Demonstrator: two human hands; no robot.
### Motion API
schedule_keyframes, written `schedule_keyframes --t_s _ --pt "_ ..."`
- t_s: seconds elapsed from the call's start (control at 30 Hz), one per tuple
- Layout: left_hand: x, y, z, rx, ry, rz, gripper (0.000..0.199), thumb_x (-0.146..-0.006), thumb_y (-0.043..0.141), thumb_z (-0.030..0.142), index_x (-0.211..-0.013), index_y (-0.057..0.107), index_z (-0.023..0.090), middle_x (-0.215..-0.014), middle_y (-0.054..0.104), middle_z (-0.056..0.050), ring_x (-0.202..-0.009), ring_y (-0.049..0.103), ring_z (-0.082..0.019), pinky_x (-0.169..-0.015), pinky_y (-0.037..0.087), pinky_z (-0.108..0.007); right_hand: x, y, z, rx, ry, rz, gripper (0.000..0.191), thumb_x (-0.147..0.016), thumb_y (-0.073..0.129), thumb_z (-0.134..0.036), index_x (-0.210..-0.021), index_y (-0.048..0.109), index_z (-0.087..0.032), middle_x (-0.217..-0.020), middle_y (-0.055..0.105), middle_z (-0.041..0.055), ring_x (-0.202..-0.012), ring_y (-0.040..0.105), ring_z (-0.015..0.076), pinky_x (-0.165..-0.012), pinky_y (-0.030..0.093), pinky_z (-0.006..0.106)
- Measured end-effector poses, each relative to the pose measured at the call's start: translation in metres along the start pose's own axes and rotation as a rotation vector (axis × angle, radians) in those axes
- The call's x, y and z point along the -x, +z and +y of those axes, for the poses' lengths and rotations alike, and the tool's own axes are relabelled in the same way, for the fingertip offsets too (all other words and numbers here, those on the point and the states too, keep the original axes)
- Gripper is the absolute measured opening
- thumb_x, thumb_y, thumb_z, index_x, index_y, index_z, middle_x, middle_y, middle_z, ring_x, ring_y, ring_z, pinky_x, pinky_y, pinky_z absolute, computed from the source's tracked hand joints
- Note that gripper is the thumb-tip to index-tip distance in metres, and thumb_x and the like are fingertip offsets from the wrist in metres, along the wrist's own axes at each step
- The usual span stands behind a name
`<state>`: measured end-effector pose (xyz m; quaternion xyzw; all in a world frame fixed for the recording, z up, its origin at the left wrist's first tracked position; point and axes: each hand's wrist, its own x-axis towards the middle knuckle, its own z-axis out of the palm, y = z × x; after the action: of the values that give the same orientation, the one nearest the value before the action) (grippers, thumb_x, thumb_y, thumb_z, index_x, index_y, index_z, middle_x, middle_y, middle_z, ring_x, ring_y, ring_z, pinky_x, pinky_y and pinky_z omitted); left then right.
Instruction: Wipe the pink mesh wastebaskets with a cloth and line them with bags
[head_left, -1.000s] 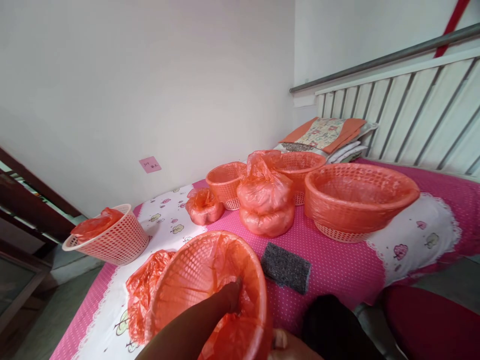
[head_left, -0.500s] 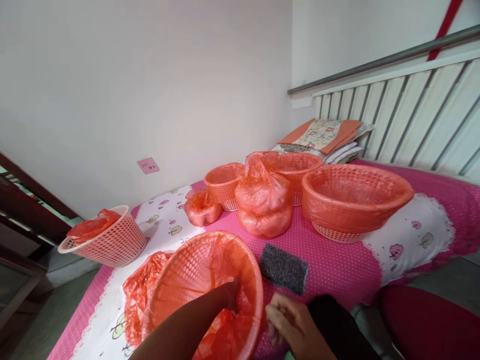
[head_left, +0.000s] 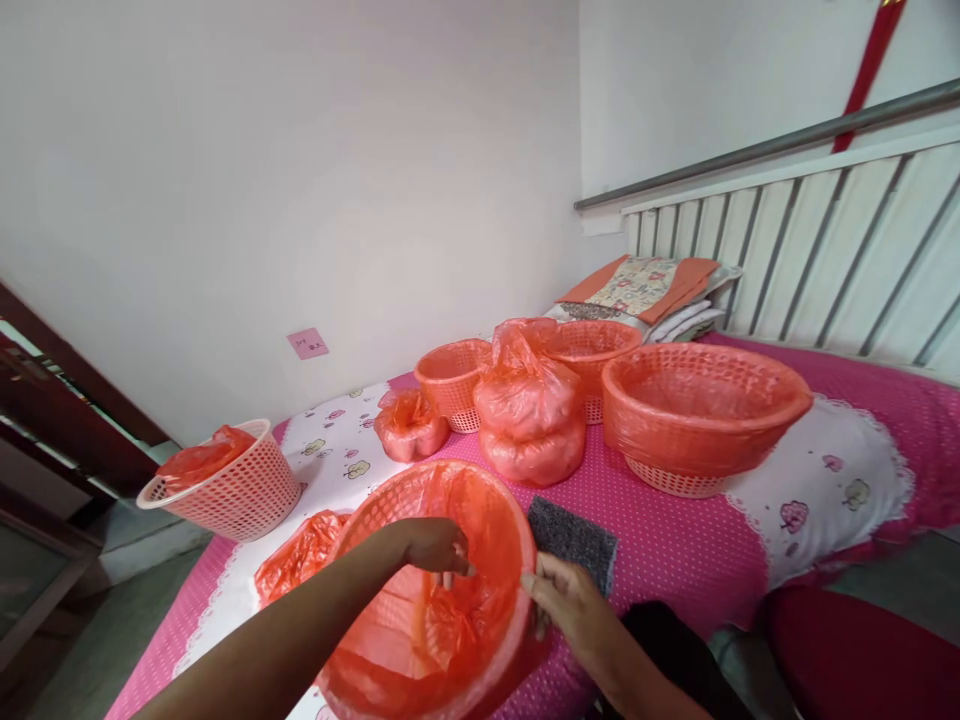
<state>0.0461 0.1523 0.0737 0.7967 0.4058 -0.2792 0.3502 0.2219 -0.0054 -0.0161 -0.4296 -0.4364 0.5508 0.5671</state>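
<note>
Two hands are at work over one front basket; the left hand is inside it, with the fingers half bent and pointing down, just over one red bag which lines this basket; I cannot tell whether these fingers pinch the plastic; the right hand grips the right side of the rim, its thumb on the rim and its other fingers on the outer side, partly hidden.

Just beside this basket, on its left, lies one crumpled loose bag; on its right there is one dark grey pad, lying flat near the right hand.

Farther out there are four more baskets, so five in all; one pale basket is at the left, tilted, with one red bag piece in its mouth; one small basket and one rear basket are near the wall; one wide basket is at the right, with red plastic over its upper part.

Between them sit two full-looking bags, one small bundle and one big bundle; all rest on one pink and white cloth; behind are one stack of folded cloths and one pink note on the wall; one red stool is at lower right.
</note>
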Motion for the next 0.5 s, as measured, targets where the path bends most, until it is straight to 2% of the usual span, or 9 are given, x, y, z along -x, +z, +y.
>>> schedule_keyframes --t_s 0.1,0.2,0.23,0.3,0.37,0.4,0.43,0.5 --pt "0.057 0.010 -0.002 -0.001 -0.009 0.069 0.038 -0.094 0.061 0.051 -0.070 0.065 0.022 -0.063 0.068 0.000 -0.079 0.070 -0.023 -0.080 0.052 -0.035 -0.027 -0.017 -0.017 0.045 -0.062 -0.015 0.029 -0.087 0.062 -0.044 -0.069 0.053 -0.022 -0.062 0.051 -0.0058 -0.057 0.045 0.0111 -0.056 0.037 0.024" --pt "0.096 0.042 0.004 0.056 -0.020 0.100 0.049 -0.096 0.050 0.061 -0.070 0.063 0.022 -0.067 0.063 0.001 -0.071 0.062 -0.020 -0.072 0.047 -0.031 -0.067 -0.030 -0.029 0.087 -0.092 -0.046 0.030 -0.086 0.061 -0.043 -0.068 0.046 -0.024 -0.066 0.048 -0.0064 -0.063 0.042 0.0116 -0.059 0.035 0.024" --pt "0.102 0.053 0.008 0.056 0.033 0.115 0.050 -0.096 0.048 0.062 -0.069 0.060 0.022 -0.069 0.060 0.001 -0.070 0.059 -0.018 -0.070 0.046 -0.030 -0.083 -0.032 -0.031 0.097 -0.099 -0.073 0.031 -0.086 0.060 -0.044 -0.067 0.045 -0.024 -0.067 0.047 -0.0063 -0.065 0.043 0.0120 -0.061 0.036 0.024" --pt "0.100 0.068 0.015 0.145 0.170 0.081 0.046 -0.097 0.046 0.061 -0.076 0.061 0.023 -0.078 0.063 0.000 -0.075 0.059 -0.018 -0.073 0.048 -0.029 -0.116 -0.031 -0.033 0.139 -0.101 -0.142 0.033 -0.083 0.062 -0.045 -0.064 0.045 -0.024 -0.065 0.045 -0.0070 -0.065 0.041 0.0119 -0.063 0.035 0.024" --pt "0.083 0.070 0.016 0.276 0.225 0.020 0.042 -0.100 0.042 0.055 -0.091 0.067 0.023 -0.091 0.070 -0.003 -0.080 0.066 -0.018 -0.075 0.053 -0.028 -0.143 -0.025 -0.032 0.162 -0.094 -0.179 0.035 -0.077 0.067 -0.045 -0.060 0.046 -0.023 -0.062 0.044 -0.0072 -0.064 0.039 0.0115 -0.062 0.034 0.025" --pt "0.072 0.067 0.014 0.291 0.212 0.039 0.040 -0.100 0.040 0.050 -0.097 0.069 0.023 -0.096 0.074 -0.005 -0.082 0.069 -0.019 -0.077 0.055 -0.029 -0.152 -0.022 -0.030 0.169 -0.086 -0.189 0.035 -0.075 0.069 -0.046 -0.059 0.048 -0.022 -0.062 0.045 -0.0070 -0.063 0.039 0.0115 -0.061 0.033 0.025" --pt "0.059 0.060 0.009 0.207 0.177 0.118 0.036 -0.099 0.043 0.044 -0.097 0.071 0.022 -0.096 0.076 -0.005 -0.084 0.072 -0.019 -0.078 0.056 -0.030 -0.159 -0.019 -0.027 0.172 -0.078 -0.191 0.035 -0.075 0.070 -0.047 -0.060 0.050 -0.022 -0.061 0.046 -0.0065 -0.062 0.040 0.0118 -0.061 0.033 0.026" --pt "0.030 0.047 -0.005 0.104 0.118 0.261 0.016 -0.087 0.060 0.030 -0.090 0.072 0.021 -0.093 0.076 -0.007 -0.090 0.071 -0.025 -0.087 0.056 -0.038 -0.160 -0.016 -0.018 0.173 -0.075 -0.160 0.036 -0.078 0.068 -0.051 -0.062 0.052 -0.023 -0.062 0.048 -0.0054 -0.062 0.042 0.0127 -0.060 0.035 0.027"
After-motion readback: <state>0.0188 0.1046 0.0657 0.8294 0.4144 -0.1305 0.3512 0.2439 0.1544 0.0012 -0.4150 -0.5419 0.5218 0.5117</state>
